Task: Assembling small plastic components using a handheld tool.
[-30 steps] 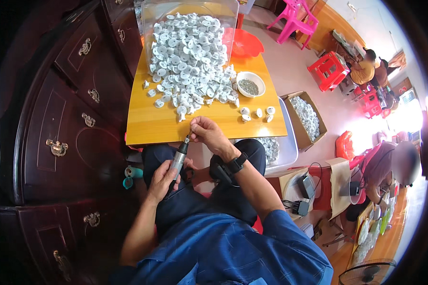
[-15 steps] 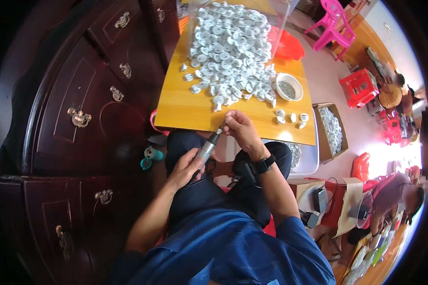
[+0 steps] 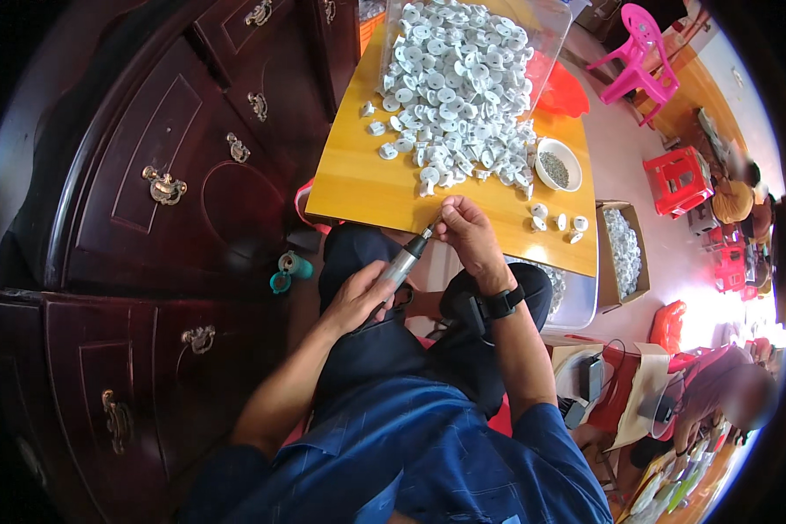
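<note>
My left hand (image 3: 358,299) is wrapped round a grey electric screwdriver (image 3: 400,267) with a black nose, held slanting over my lap. Its tip points up toward my right hand (image 3: 470,234), whose thumb and fingers are pinched together right beside the bit. Whatever sits in that pinch is too small to make out. Just beyond both hands is the near edge of a yellow wooden table (image 3: 367,205). A big heap of white plastic parts (image 3: 463,105) spills across it. To the right of the heap stands a white bowl (image 3: 562,186) of small metal pieces, probably screws.
Several white parts (image 3: 540,211) lie apart near the table's right corner. A cardboard box (image 3: 639,262) of similar parts stands on the floor. Dark wooden cabinets (image 3: 148,253) line the left. A red stool (image 3: 677,182), a pink chair (image 3: 642,70) and other people are at right.
The whole view has shifted, so the table and hands appear farther right. Both hands keep about the same pose, the right fingers still pinched by the screwdriver's tip.
</note>
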`<state>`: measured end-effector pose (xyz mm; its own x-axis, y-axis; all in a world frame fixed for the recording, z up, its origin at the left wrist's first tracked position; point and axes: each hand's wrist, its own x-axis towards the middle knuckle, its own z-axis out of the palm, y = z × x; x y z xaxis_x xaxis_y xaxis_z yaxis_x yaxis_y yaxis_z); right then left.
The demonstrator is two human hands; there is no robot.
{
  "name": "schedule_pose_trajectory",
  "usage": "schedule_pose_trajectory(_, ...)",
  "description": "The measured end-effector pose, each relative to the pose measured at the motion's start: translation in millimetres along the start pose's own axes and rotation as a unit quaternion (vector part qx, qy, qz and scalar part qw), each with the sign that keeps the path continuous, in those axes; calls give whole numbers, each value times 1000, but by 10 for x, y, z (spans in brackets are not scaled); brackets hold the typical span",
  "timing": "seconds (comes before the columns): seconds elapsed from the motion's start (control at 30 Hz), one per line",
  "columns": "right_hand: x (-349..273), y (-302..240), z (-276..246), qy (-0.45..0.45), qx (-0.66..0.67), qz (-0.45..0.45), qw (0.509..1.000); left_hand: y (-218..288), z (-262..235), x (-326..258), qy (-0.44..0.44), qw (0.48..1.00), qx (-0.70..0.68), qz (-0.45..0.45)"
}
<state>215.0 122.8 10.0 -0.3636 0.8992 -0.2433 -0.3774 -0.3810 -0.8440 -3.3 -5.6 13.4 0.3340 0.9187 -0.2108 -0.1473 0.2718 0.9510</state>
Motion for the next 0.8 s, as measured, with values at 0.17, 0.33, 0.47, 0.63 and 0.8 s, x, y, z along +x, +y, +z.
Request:
schedule_pose_trajectory(0.17, 18, 13, -31, -9, 18, 3, 1000, -19, 5, 7, 1, 1000, 16, 1)
schedule_pose_trajectory(0.33, 0, -4, -19, -8, 12, 6, 1000, -34, 0, 5, -1, 1000, 19, 6)
schedule_pose_trajectory(0.47, -13, -16, -1, -9, 15, 6, 1000, -50, -6, 3, -3, 1000, 17, 6)
schedule_pose_trajectory(0.63, 5, 8, -42, -13, 13, 3, 1000, -74, -10, 10, -7, 1000, 10, 10)
schedule_pose_trajectory(0.8, 19, 24, -79, -18, 19, 3, 1000, -55, -1, 14, -8, 1000, 6, 9)
